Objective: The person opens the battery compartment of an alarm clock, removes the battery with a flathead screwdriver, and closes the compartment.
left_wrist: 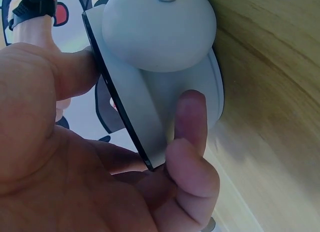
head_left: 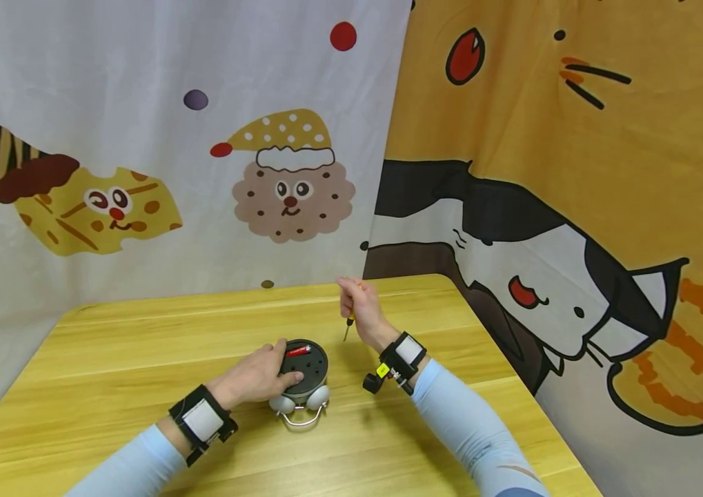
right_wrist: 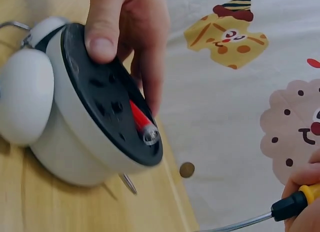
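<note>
A white twin-bell alarm clock lies face down on the table, its black back up and its bells toward me. My left hand grips it from the left, thumb on the back and fingers round the side. A red battery with a silver end shows in the back. My right hand is raised beyond the clock to the right. It holds a screwdriver with a yellow and black handle, the shaft pointing down, apart from the clock.
The wooden table carries the clock. The clock's wire handle and two white bells face the near edge. A printed curtain hangs behind the table and along the right side.
</note>
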The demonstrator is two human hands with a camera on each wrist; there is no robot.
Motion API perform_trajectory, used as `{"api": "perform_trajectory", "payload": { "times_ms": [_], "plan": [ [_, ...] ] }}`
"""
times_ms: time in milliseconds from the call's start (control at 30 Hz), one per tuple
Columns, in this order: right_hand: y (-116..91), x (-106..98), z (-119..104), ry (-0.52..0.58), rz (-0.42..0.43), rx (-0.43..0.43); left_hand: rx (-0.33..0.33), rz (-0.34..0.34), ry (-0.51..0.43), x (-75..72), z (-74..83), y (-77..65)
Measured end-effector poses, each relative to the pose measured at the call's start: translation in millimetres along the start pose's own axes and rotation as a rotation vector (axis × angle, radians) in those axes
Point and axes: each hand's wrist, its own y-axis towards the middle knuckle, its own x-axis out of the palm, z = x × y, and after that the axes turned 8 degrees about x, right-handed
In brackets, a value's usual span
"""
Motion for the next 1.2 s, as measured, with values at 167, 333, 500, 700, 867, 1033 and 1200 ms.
{"api": "perform_trajectory", "payload": {
  "times_ms": [167, 333, 500, 700, 867, 1033, 1200],
  "plan": [
    [1.6, -8.7, -2.8, -0.071, 0.013, -0.040, -0.004, -0.003, -0.001, -0.2, 0.4, -0.4],
    [2.4, -15.5, -6.8, -0.164, 0.017, -0.061, 0.000, -0.004, -0.003, 0.0, 0.0, -0.7],
    [4.1, -22.4, -10.1, -0.226, 0.012, -0.009, 0.007, -0.003, -0.010, -0.1, -0.7, -0.8],
    [6.3, -31.9, -8.8, -0.357, -0.071, -0.015, 0.008, -0.006, -0.010, 0.6, -1.5, -1.0],
    [3.7, -36.6, -7.2, -0.660, -0.162, -0.156, 0.003, -0.003, -0.005, 0.0, -1.5, -1.1],
    [4.4, -42.0, 1.5, -1.009, -0.186, -0.261, -0.003, 0.004, -0.005, -1.2, 0.3, -1.6],
    [7.4, -49.7, 18.1, -1.287, -0.202, -0.343, -0.002, 0.001, 0.002, -0.7, 1.3, -2.0]
  ]
}}
